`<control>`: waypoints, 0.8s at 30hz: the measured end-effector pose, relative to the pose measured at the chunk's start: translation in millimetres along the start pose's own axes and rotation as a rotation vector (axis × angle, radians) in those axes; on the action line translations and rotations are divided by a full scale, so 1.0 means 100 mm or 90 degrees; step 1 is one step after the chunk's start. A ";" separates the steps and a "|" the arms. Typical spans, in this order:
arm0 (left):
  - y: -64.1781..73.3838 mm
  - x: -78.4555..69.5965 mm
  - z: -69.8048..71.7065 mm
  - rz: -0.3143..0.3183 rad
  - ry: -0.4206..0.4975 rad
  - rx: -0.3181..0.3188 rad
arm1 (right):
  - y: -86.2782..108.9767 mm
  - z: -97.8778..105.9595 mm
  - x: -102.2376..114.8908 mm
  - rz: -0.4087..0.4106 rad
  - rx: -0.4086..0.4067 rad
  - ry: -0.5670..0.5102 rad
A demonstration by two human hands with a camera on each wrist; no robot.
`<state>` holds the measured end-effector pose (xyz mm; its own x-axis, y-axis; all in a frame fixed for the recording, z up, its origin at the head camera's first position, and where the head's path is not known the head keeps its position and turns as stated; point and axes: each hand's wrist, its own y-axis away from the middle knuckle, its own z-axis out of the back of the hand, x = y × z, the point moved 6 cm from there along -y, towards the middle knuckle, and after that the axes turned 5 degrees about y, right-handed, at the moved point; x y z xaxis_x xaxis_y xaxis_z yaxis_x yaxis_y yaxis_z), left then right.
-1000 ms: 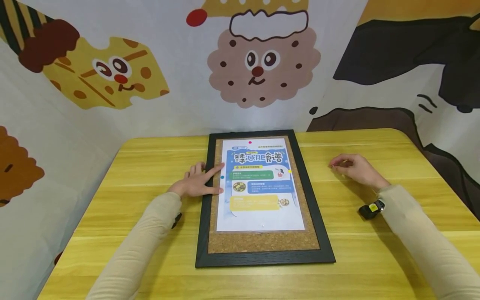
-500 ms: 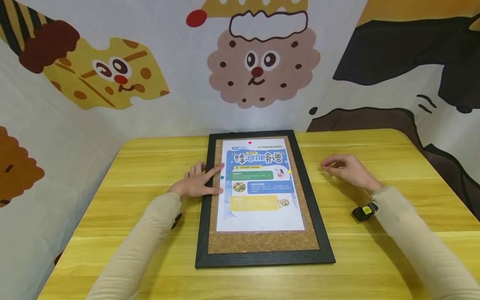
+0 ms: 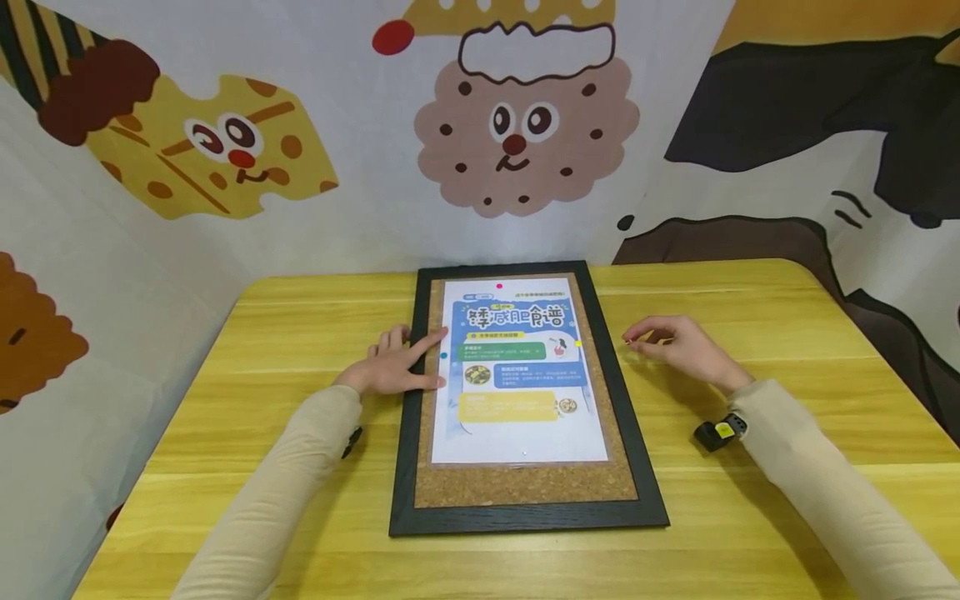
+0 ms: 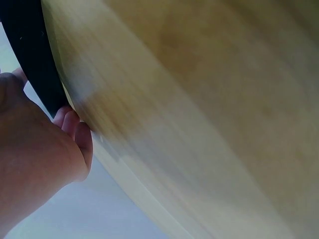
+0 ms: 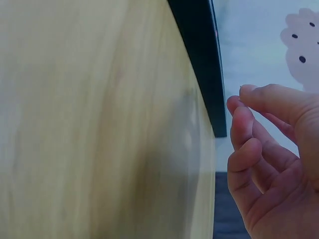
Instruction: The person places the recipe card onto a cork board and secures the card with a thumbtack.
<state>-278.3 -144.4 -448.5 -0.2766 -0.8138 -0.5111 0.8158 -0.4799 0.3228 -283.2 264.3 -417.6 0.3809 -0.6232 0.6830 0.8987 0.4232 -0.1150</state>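
A black-framed cork board (image 3: 525, 487) lies flat on the table, bearing a printed poster (image 3: 517, 442) with blue, green and yellow panels. Round flat thumbtacks dot the sheet: pink (image 3: 499, 286) at the top, blue (image 3: 444, 356) at the left edge, yellow (image 3: 578, 343) at the right. My left hand (image 3: 392, 367) rests over the board's left side, thumb and index finger reaching onto the sheet's edge. Just right of the frame, my right hand (image 3: 678, 346) pinches a tiny thumbtack-like thing (image 3: 628, 341) between thumb and index finger, mostly hidden by the fingertips.
The yellow wood-grain table (image 3: 300, 317) extends on both sides of the board. Behind it hangs a white cloth (image 3: 360, 225) printed with cartoon food. A small white speck (image 3: 524, 453) shows near the poster's bottom edge. Both wrists wear dark straps.
My right hand has moved left toward the board's right edge, still pinching the tiny thing. The left hand and the board have stayed in place.
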 end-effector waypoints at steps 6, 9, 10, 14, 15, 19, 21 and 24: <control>0.00 -0.01 -0.01 0.004 -0.002 0.003 | -0.02 -0.06 0.13 0.014 0.014 -0.005; 0.01 -0.03 0.00 0.002 0.001 0.005 | -0.04 -0.09 0.19 0.018 0.024 0.001; 0.01 -0.04 0.01 0.001 0.003 0.006 | -0.04 -0.10 0.21 0.019 0.027 0.004; 0.02 -0.05 0.01 -0.005 0.011 0.006 | -0.05 -0.14 0.27 0.022 0.038 0.016; 0.02 -0.04 0.01 -0.002 0.009 0.007 | -0.06 -0.15 0.29 0.023 0.041 0.018; 0.01 -0.03 0.01 0.002 0.012 0.004 | -0.08 -0.22 0.34 0.028 0.057 0.020; 0.01 -0.02 0.00 0.006 0.015 0.001 | -0.09 -0.25 0.36 0.033 0.067 0.022; 0.01 -0.01 0.00 0.010 0.015 0.000 | -0.11 -0.30 0.39 0.041 0.079 0.024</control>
<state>-277.5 -143.9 -448.0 -0.2515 -0.8137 -0.5241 0.8199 -0.4669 0.3313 -271.2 215.5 -411.1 0.4477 -0.6155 0.6486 0.8391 0.5398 -0.0670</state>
